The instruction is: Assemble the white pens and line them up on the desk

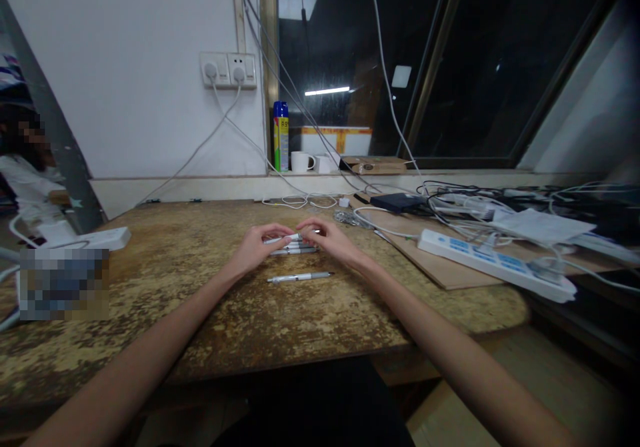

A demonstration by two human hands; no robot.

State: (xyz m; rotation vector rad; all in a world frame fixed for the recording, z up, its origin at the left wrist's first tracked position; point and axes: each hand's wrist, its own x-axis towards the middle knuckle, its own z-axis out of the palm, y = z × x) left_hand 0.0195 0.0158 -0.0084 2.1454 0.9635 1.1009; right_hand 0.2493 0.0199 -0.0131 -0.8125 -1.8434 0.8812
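Observation:
Several white-and-grey pens (pixel 295 251) lie side by side on the worn wooden table (pixel 210 340), under and between my hands. Closed around the left part of a pen (pixel 281 239) is my left hand (pixel 257 245), thumb and fingers together. My right hand (pixel 330 239) is closed at the other end of that pen, its fingertips bent down over it. Nearer to me, apart from the others, one more pen (pixel 300 277) lies crosswise on the table.
A white power strip (pixel 495 263) and tangled cables are at the right, by a thin board (pixel 430 267). Another power strip (pixel 107 239) lies at the left, near a seated person. A spray can (pixel 281 137) and a white mug (pixel 301 161) stand on the sill.

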